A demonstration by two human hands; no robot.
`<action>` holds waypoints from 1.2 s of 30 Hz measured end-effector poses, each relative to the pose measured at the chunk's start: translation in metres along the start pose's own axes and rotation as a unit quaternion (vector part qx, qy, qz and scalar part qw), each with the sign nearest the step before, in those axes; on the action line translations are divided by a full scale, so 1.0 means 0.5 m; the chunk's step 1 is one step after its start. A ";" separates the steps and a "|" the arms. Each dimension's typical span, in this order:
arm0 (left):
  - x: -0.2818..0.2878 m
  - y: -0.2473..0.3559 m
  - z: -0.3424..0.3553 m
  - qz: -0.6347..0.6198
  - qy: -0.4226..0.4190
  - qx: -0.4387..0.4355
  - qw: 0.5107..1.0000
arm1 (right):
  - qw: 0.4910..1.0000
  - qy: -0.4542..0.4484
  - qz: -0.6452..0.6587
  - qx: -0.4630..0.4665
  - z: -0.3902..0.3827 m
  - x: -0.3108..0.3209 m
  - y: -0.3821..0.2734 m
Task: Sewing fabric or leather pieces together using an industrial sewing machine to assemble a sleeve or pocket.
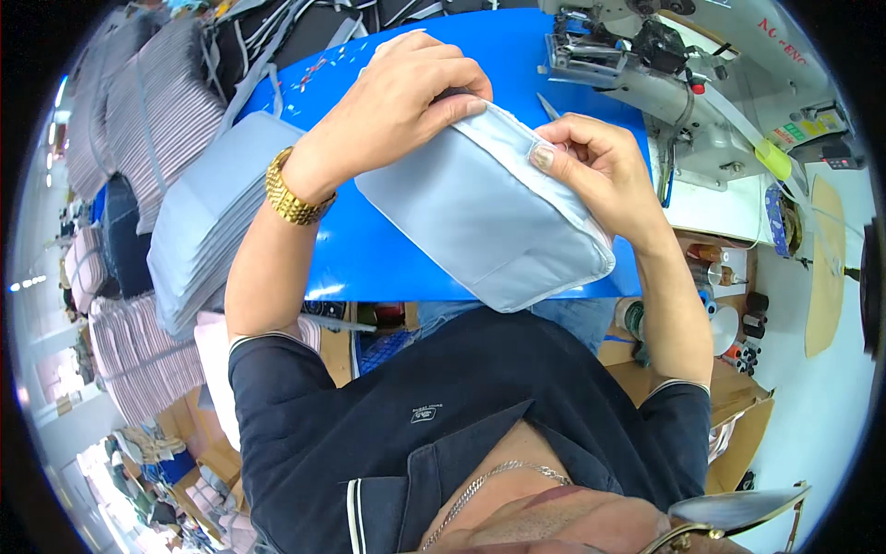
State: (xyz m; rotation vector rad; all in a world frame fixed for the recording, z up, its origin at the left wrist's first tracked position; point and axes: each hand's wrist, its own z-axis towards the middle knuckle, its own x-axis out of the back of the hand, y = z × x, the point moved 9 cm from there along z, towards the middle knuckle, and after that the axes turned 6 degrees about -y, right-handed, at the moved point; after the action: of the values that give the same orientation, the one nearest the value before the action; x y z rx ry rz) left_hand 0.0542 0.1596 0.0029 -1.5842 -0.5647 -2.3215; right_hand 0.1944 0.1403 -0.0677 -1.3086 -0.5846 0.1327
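Observation:
A pale blue-grey sewn fabric pouch (461,212) with rounded corners is held up in front of my chest, over the blue table. My left hand (415,88) is curled over its upper left end, thumb pressed on the edge. My right hand (595,166) pinches the seamed upper edge farther right, between thumb and fingers. A light strip of trim runs along that edge between the two hands. The pouch's lower corner hangs toward me. Its far side and some of my left fingertips are hidden.
The blue tabletop (346,249) lies below, with thread scraps at its far left. A sewing machine (664,83) stands at far right. A stack of similar blue-grey pieces (217,203) sits at left, near striped bundles (166,120). Thread spools (724,323) are at lower right.

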 end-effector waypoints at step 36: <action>-0.130 -0.106 0.029 -0.170 -0.027 0.105 0.979 | 0.895 0.072 -0.408 -0.168 -0.130 0.111 0.248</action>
State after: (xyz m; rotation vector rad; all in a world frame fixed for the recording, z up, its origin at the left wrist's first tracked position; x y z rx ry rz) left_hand 0.0666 0.2138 -0.0618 -1.5523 -1.1334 -2.3562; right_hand 0.3009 0.1405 -0.1741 -1.2852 -1.0128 -0.7840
